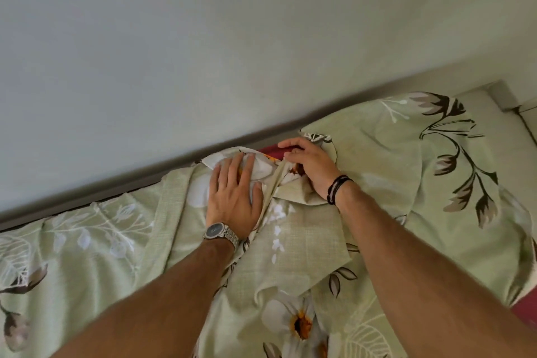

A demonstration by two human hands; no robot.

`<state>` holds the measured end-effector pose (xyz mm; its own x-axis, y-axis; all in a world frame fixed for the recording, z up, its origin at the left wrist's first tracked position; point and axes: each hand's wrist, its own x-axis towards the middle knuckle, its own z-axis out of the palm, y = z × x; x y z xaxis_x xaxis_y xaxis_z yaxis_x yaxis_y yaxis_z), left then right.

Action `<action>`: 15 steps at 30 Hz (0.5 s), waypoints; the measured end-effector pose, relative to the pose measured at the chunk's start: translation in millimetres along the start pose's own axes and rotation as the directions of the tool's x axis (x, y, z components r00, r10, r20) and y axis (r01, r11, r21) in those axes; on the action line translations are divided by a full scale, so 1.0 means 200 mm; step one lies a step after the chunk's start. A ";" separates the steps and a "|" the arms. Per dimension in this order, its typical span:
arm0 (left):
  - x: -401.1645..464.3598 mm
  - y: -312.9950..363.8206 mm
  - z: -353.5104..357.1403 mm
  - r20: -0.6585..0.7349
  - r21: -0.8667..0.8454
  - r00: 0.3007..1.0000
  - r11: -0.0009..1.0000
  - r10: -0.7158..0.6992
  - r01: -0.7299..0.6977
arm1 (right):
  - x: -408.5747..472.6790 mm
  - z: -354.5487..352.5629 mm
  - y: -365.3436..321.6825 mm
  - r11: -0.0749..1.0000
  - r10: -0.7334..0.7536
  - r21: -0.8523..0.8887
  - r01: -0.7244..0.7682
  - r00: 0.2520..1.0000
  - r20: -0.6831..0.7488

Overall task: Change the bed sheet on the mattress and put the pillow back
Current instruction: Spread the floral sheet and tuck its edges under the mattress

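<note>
The left hand (232,197) presses flat, fingers straight, pinning the sheet (305,256) by the wall (203,52) while the right hand (308,166) pinches a fold to tuck it.

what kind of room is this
Most likely a bedroom. A green flowered bed sheet is spread over a red mattress pushed against a plain wall, and the left hand presses the sheet flat near that edge.
</note>
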<state>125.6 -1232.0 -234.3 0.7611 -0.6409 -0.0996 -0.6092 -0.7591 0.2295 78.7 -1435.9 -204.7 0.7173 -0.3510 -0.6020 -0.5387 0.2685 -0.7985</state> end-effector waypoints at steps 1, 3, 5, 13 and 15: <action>0.00 0.00 0.00 0.011 0.007 1.000 1.000 0.002 -0.002 | -0.01 0.00 0.00 1.000 -0.001 0.015 0.001 1.000 -0.022; 0.00 0.00 0.00 0.024 0.020 1.000 1.000 -0.005 0.005 | -0.02 0.01 -0.01 0.999 -0.013 -0.036 0.010 0.997 -0.079; 0.00 0.01 0.01 0.032 0.027 0.999 1.000 -0.001 0.000 | -0.05 0.01 -0.04 0.968 -0.119 -0.231 0.096 0.989 -0.087; 0.01 -0.02 0.02 0.076 0.007 0.997 1.000 -0.021 0.020 | -0.30 -0.80 -0.02 0.215 -0.263 -0.797 -0.564 0.753 -0.604; 0.01 -0.02 0.02 0.089 0.002 0.996 1.000 -0.017 0.017 | -0.35 -0.84 -0.11 0.157 -0.117 -0.702 -0.695 0.693 -0.712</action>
<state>128.2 -1231.5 -239.6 0.7487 -0.6355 -0.1889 -0.5967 -0.7701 0.2258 -34.0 -1568.2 -146.5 0.2454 -0.9129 -0.3263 -0.8930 -0.3438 0.2904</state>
